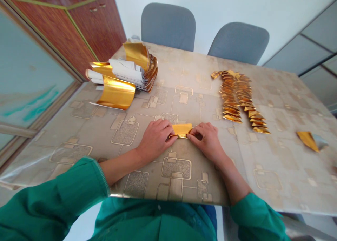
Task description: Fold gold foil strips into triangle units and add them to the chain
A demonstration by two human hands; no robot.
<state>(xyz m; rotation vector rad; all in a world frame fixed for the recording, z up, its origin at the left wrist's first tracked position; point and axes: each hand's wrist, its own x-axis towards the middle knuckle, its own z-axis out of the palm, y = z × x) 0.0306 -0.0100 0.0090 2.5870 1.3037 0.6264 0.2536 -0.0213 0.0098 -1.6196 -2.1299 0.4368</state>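
Observation:
A small strip of folded gold foil paper lies in front of me near the table's front edge. My left hand pinches its left end between thumb and fingers. At the other end, my right hand grips the paper the same way, with the thumb on the near edge. The near edge is creased or rolled over, and the ends are covered by my fingers. Ahead and to the left is a stack of gold and white paper sheets, with a curled gold sheet at its near side.
Two rows of folded gold paper pieces lie overlapped at the right back. Farther right sits a single gold and silver folded piece. Two grey chairs stand behind the patterned table. A wooden cabinet is at the back left.

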